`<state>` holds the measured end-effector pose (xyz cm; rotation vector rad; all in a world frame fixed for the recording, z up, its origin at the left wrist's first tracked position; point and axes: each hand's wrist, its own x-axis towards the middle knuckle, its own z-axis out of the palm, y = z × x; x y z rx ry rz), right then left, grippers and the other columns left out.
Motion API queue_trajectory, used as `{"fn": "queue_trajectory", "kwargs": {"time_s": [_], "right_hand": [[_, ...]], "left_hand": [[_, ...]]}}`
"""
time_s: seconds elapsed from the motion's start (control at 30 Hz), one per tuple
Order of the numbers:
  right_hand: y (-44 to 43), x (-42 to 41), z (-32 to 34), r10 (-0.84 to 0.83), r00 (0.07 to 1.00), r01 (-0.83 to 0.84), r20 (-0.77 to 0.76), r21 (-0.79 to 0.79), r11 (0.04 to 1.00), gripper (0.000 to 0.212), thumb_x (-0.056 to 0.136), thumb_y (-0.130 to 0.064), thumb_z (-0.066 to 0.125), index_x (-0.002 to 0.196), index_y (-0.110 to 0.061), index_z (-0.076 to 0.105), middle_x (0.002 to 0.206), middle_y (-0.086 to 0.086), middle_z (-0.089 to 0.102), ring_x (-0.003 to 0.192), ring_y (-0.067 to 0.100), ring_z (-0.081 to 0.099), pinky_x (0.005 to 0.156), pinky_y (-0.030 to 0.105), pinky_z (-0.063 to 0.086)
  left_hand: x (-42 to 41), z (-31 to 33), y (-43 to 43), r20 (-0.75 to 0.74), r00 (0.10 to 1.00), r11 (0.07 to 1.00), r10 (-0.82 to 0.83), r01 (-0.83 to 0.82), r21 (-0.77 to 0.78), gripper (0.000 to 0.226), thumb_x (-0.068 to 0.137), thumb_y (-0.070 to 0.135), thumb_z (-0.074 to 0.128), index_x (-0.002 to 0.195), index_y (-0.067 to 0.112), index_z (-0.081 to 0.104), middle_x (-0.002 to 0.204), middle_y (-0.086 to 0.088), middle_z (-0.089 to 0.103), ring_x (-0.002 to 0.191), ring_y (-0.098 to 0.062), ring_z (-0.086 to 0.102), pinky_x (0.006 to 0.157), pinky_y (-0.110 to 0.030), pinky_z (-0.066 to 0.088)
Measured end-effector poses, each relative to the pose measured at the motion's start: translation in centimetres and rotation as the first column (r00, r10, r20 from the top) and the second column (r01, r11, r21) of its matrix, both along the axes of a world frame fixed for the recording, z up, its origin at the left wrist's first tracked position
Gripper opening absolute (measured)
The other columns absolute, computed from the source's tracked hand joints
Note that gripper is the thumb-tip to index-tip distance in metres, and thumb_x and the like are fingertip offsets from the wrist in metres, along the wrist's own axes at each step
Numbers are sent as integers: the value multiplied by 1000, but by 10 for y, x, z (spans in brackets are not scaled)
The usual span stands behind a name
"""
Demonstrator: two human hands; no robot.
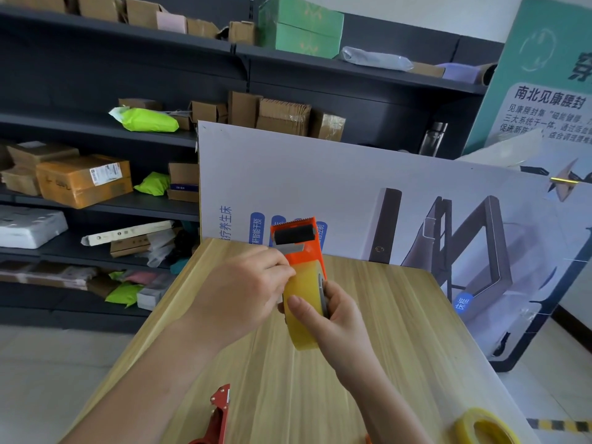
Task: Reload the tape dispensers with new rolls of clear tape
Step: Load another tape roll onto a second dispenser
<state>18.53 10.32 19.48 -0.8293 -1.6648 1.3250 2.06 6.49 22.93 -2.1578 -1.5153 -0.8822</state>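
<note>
Above the wooden table (368,315), the right hand (339,318) grips the clear tape roll (304,302) seated in the orange dispenser (304,254), with the thumb across the tape. The left hand (243,290) pinches the roll's top edge with curled fingers, just below the dispenser's metal plate.

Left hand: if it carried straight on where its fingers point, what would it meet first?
The clear tape roll in the orange dispenser: the fingers of the left hand already seem to pinch at its top edge.
</note>
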Motion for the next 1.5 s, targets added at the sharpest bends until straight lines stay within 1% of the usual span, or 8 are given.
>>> {"fn": "queue_trajectory", "kwargs": {"time_s": [0.13, 0.5, 0.63, 0.77, 1.0, 1.2, 1.33, 1.5], "right_hand": [[1, 1, 0, -14, 1000, 14, 8, -6, 1000, 39, 75, -39, 75, 105, -16, 64, 97, 10, 73, 90, 26, 72, 82, 48, 58], [0, 0, 3, -25, 999, 26, 28, -11, 1000, 25, 83, -29, 75, 101, -15, 64, 95, 10, 74, 87, 25, 72, 79, 44, 59], [0, -1, 5, -27, 999, 28, 43, -26, 999, 28, 81, -32, 75, 103, -18, 63, 96, 8, 74, 88, 22, 72, 80, 42, 60], [0, -3, 3, -24, 999, 26, 48, -32, 999, 34, 78, -38, 76, 103, -18, 63, 96, 7, 74, 88, 21, 72, 78, 40, 60], [-1, -4, 5, -9, 999, 10, 32, -48, 999, 28, 81, -32, 75, 101, -16, 65, 94, 9, 74, 87, 25, 72, 76, 39, 60], [-1, -4, 4, -3, 999, 6, 32, -102, 995, 24, 84, -26, 74, 104, -16, 64, 94, 6, 76, 85, 20, 73, 73, 31, 58], [-1, -4, 6, -14, 1000, 17, 27, -99, 995, 22, 83, -26, 74, 101, -18, 65, 92, 6, 75, 83, 20, 73, 69, 27, 58], [1, -4, 7, 6, 1000, -3, 26, -113, 994, 27, 84, -27, 73, 107, -16, 64, 95, 5, 76, 87, 19, 73, 71, 27, 56]], "left_hand": [[-3, -1, -1, 49, 998, 998, -44, 46, -46, 22, 87, 22, 56, 96, 12, 74, 95, 3, 72, 88, -13, 64, 77, -25, 54], [0, 0, 2, -48, 999, 1000, -17, 17, 12, 24, 92, 20, 46, 88, 9, 67, 88, -3, 66, 85, -19, 60, 78, -30, 52], [-7, -2, 4, 16, 999, 999, -43, 43, -17, 14, 90, 20, 59, 92, 12, 71, 93, 1, 67, 89, -15, 59, 83, -22, 44], [-10, 0, 5, -95, 995, 1000, -21, 19, -25, 9, 81, 16, 71, 89, 12, 72, 88, 0, 68, 85, -16, 60, 78, -26, 49], [-1, -3, 6, 22, 1000, 1000, 5, -5, -8, 26, 97, 27, 34, 90, 15, 56, 90, -1, 58, 83, -14, 57, 75, -23, 48], [-7, 1, 6, 121, 993, 992, -8, 23, -123, 20, 89, 20, 51, 99, 15, 67, 97, 6, 61, 88, -9, 57, 75, -8, 37], [-7, 4, 2, 123, 992, 983, -36, 57, -173, 38, 84, 36, 49, 110, 17, 69, 101, 9, 63, 93, -6, 57, 76, -16, 48], [-8, 5, 10, 67, 997, 990, -26, 35, -137, 25, 84, 32, 62, 101, 18, 73, 93, 7, 68, 85, -10, 63, 73, -16, 44]]}}
